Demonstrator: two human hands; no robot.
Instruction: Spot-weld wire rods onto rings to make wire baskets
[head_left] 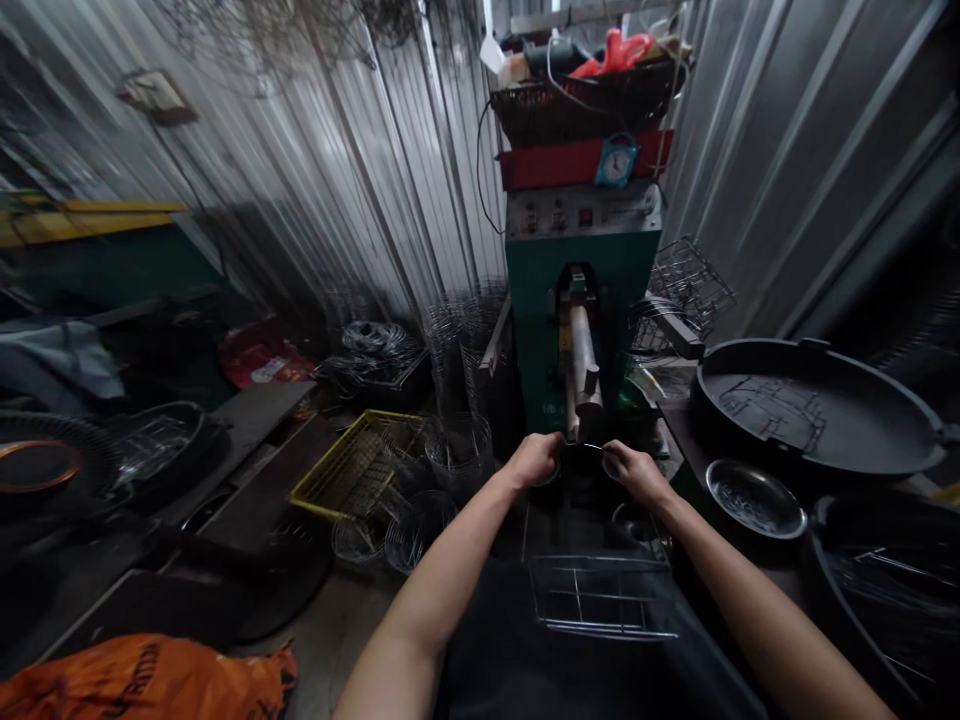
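My left hand and my right hand are both closed on a thin metal wire piece, one at each side of it. Its span between my hands lies at the lower tip of the metal electrode arms, which jut out of a green welding machine. Whether the wire touches the tip, I cannot tell. Curved wire shows below my fingers, partly hidden by them. Nearer to me, a small wire rack rests over my dark-clad lap.
Left of the machine are a yellow wire basket and several round wire baskets. On the right stand a large black pan, a metal bowl of small wire pieces and a dark tub. An orange sack lies front left.
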